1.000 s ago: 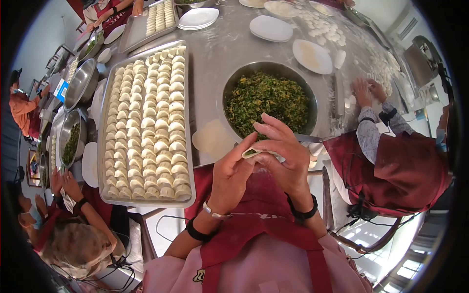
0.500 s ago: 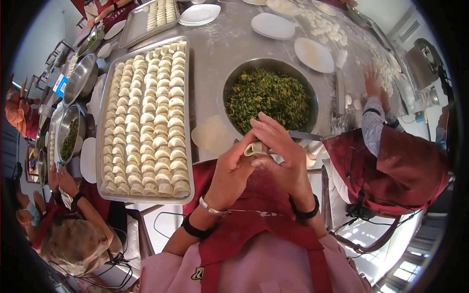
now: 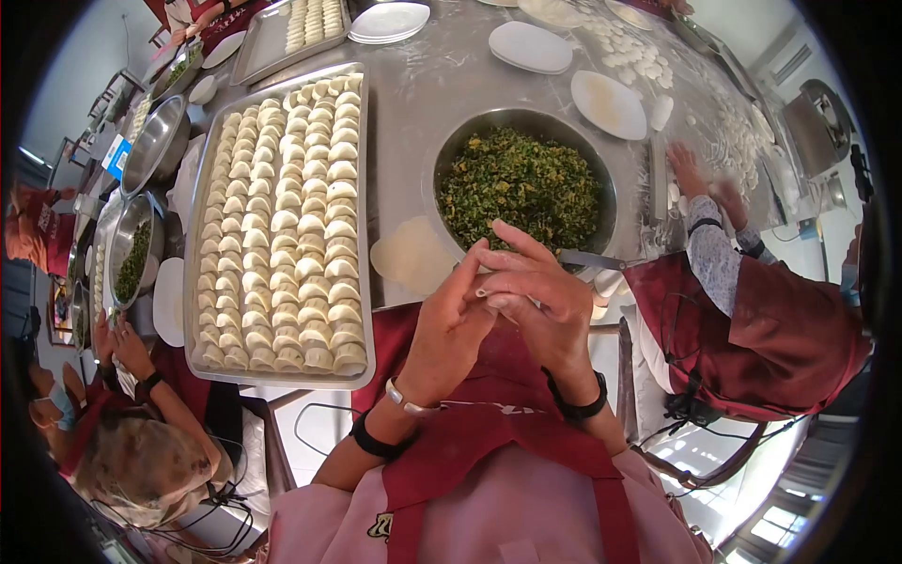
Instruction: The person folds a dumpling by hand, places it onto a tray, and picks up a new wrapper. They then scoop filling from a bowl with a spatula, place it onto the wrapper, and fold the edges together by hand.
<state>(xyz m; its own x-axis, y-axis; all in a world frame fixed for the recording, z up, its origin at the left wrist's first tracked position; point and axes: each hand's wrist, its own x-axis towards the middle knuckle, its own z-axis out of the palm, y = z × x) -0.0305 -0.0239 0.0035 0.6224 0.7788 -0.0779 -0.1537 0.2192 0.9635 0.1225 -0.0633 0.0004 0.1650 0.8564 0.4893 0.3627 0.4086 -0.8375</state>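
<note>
My left hand (image 3: 449, 336) and my right hand (image 3: 547, 315) meet in front of my chest, fingers closed around a dumpling (image 3: 483, 292). Only a small pale edge of its dough shows between the thumbs and fingers. Just beyond my hands is a steel bowl (image 3: 438, 179) of chopped green and yellow filling (image 3: 526, 183). A spatula-like metal tool (image 3: 592, 259) lies across the bowl's near right rim. Left of the bowl, flat round wrappers (image 3: 413, 256) rest on the table. Further left, a large metal tray (image 3: 367, 113) holds many rows of folded dumplings (image 3: 282, 235).
White plates (image 3: 531, 47) stand behind the bowl. Dough pieces (image 3: 639, 56) and flour cover the table's far right, where a co-worker's hands (image 3: 691, 169) are at work. Another co-worker's hands (image 3: 127, 348) are at left, near a second filling bowl (image 3: 120, 249).
My fingers have closed further over the dumpling, so less of its dough shows. The co-worker's hands at right have moved apart and slightly left. The view has shifted slightly.
</note>
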